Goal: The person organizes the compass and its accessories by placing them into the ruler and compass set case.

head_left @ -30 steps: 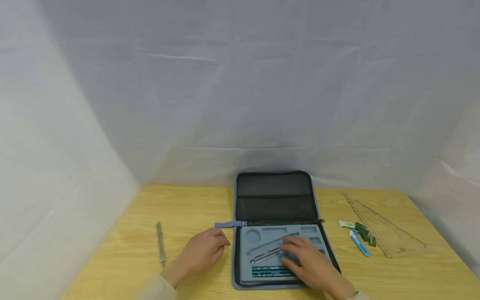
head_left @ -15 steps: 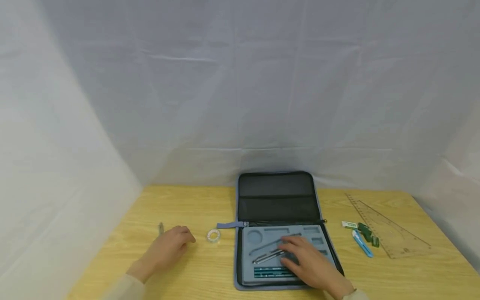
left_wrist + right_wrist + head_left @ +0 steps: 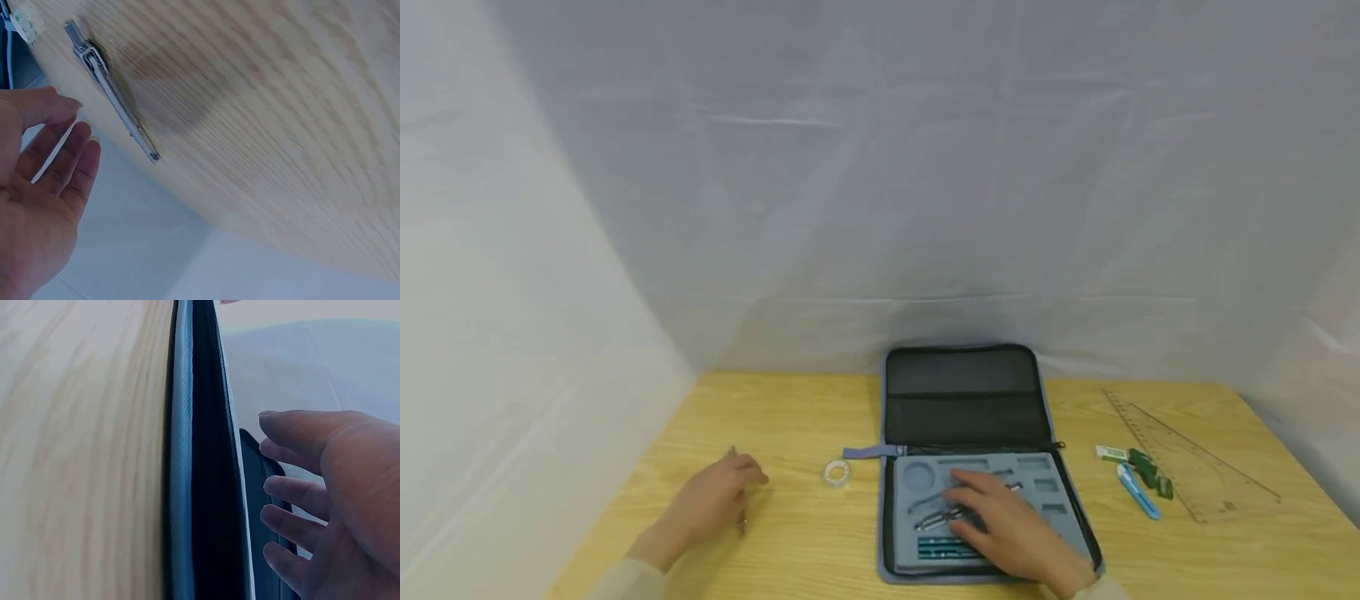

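Far left on the yellow wood-grain counter (image 3: 790,417): the left hand (image 3: 711,500), fingers loosely bent, holding nothing. From the head view it covers most of the slim silver metal compass (image 3: 115,90); the left wrist view shows that compass whole, lying on the wood just beside the fingertips, a gap between.

Next, a round roll of white translucent tape (image 3: 837,473), then a zip case with blue edging and black lining (image 3: 958,417), unfolded, with a grey moulded tray (image 3: 904,521). Silver metal instruments (image 3: 928,522) and dark green pencils (image 3: 943,547) lie in the tray, partly under the right hand (image 3: 1007,525). Right wrist view: only the case's side edge, tray contents hidden; fingers spread and slightly bent, no grip seen. Contact with the instruments: cannot tell.

Right of the case: a white-and-green block eraser (image 3: 1111,453), a blue-and-white cutter (image 3: 1138,492), dark green small pieces (image 3: 1142,467), clear plastic triangular drafting piece (image 3: 1217,483).

Counts: compass 1, tape 1, case 1, eraser 1, cutter 1; pencils and instruments uncertain, partly covered.
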Action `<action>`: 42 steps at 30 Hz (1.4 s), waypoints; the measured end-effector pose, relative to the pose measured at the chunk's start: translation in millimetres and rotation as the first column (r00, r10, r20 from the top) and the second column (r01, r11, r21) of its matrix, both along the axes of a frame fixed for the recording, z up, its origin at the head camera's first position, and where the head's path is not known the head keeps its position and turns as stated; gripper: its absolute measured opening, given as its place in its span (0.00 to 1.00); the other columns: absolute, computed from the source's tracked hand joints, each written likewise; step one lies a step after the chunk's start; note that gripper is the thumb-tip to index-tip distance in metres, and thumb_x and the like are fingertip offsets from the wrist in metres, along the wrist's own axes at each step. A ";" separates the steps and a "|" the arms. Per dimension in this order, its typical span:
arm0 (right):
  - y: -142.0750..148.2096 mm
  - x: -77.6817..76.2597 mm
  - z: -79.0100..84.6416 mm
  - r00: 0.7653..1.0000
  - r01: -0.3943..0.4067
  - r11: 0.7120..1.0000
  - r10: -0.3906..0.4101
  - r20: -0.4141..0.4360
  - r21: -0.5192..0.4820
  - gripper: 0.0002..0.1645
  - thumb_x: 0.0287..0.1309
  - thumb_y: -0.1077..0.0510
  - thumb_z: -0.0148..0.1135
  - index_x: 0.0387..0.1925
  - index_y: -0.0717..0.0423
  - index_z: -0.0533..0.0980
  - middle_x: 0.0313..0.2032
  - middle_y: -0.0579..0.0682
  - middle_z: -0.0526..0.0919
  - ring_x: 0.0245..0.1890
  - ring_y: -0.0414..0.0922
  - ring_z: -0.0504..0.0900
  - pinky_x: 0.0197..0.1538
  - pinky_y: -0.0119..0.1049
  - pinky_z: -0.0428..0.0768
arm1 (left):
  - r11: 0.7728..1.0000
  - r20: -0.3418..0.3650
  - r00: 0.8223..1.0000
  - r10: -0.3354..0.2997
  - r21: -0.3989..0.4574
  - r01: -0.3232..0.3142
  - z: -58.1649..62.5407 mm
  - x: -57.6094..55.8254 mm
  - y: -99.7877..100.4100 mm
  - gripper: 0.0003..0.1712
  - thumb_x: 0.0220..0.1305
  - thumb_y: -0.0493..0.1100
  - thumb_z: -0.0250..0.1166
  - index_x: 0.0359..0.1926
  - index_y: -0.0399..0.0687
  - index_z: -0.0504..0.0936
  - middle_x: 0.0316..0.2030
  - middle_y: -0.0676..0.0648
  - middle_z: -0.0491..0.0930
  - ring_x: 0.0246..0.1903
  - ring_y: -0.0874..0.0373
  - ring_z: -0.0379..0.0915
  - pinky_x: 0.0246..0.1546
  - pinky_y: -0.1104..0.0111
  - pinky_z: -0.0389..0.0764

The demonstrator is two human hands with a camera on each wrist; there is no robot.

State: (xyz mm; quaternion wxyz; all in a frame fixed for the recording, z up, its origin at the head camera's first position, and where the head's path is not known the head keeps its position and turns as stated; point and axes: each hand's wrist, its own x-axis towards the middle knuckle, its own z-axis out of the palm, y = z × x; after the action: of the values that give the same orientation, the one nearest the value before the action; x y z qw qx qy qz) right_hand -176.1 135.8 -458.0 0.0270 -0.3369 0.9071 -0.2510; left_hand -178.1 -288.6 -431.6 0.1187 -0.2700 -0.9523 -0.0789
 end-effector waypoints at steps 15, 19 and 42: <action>-19.1 0.1 3.8 0.999 -0.031 1.000 0.031 0.013 -0.007 0.24 0.65 0.44 0.56 0.60 0.43 0.74 0.66 0.51 0.65 0.63 0.51 0.66 0.58 0.53 0.69 | 0.977 -0.107 0.988 -0.111 -0.192 0.089 -12.8 3.7 -25.1 0.17 0.44 0.29 0.71 0.37 0.48 0.84 0.39 0.50 0.80 0.41 0.52 0.76 0.42 0.57 0.79; -18.7 -1.0 0.5 0.999 -0.038 0.999 0.039 0.023 -0.020 0.23 0.66 0.44 0.55 0.60 0.43 0.74 0.66 0.51 0.66 0.63 0.51 0.66 0.58 0.53 0.70 | 0.966 -0.159 0.974 -0.161 -0.228 0.122 -11.4 3.2 -25.0 0.16 0.42 0.29 0.72 0.33 0.50 0.82 0.35 0.52 0.79 0.40 0.52 0.76 0.41 0.55 0.79; -13.4 -1.6 -3.9 0.998 -0.009 0.998 0.013 0.062 -0.056 0.20 0.67 0.44 0.54 0.56 0.44 0.76 0.65 0.50 0.67 0.63 0.51 0.66 0.59 0.52 0.69 | 0.992 0.051 0.998 -0.043 -0.117 0.048 1.3 -3.9 -24.9 0.10 0.48 0.35 0.72 0.27 0.55 0.81 0.25 0.61 0.73 0.28 0.65 0.67 0.31 0.65 0.77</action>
State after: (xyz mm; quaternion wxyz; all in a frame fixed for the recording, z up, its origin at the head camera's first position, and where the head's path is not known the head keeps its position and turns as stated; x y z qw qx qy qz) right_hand -177.7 122.4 -461.8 0.0474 -0.3344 0.8966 -0.2863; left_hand -182.0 -313.5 -430.3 0.0777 -0.2962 -0.9514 -0.0315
